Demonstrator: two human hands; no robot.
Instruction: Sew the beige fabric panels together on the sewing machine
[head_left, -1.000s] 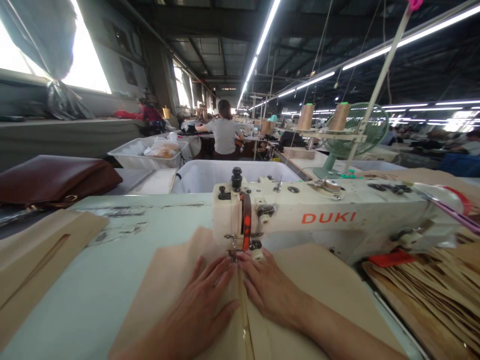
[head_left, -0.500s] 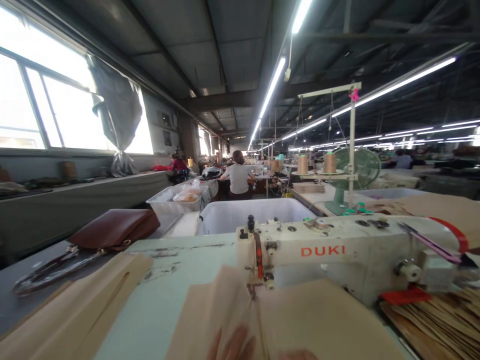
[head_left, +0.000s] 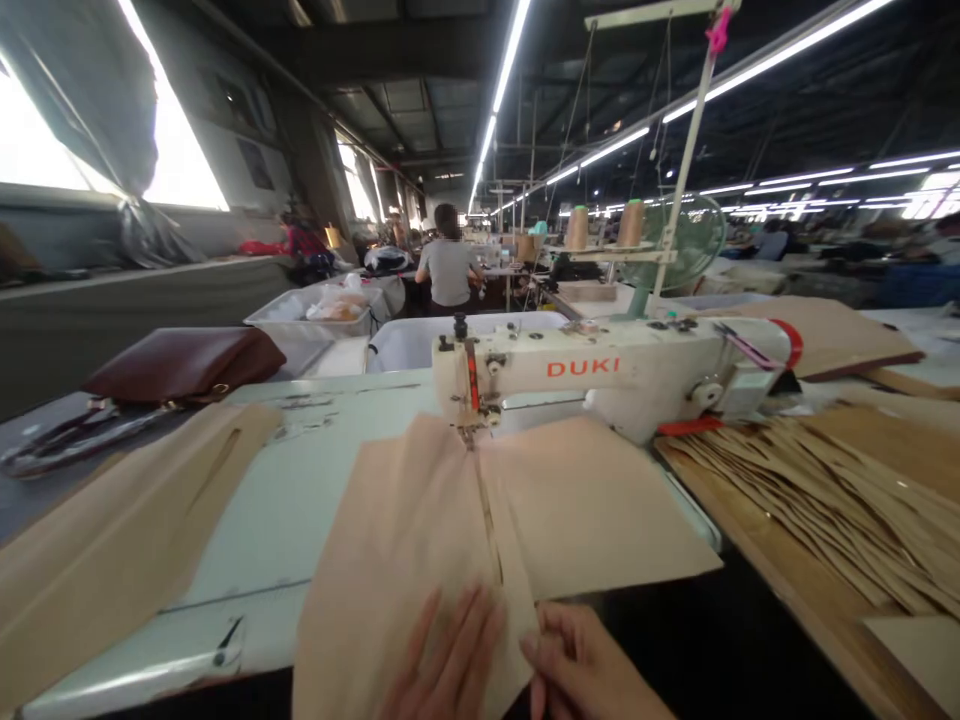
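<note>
Two tan sheets of leather-like material (head_left: 420, 530) lie on the sewing table, joined along a seam that runs from under the presser foot (head_left: 471, 432) of a white DUKI sewing machine (head_left: 577, 372) toward me. My left hand (head_left: 450, 652) rests on the near part of the material with its fingers apart. Beside it, my right hand (head_left: 577, 665) touches the material's near edge by the seam. Neither hand appears to grip anything. The machine's needle is too small to make out.
A stack of tan cut pieces (head_left: 810, 490) lies on a wooden board to the right. A slotted tan piece (head_left: 127, 510) lies on the table's left side, past a brown leather bag (head_left: 184, 365). White bins (head_left: 465, 340) stand behind the machine, and a co-worker (head_left: 448, 265) sits beyond them.
My hands have moved back from the presser foot toward the table's near edge. The material now lies flatter, and the view has swung and tilted.
</note>
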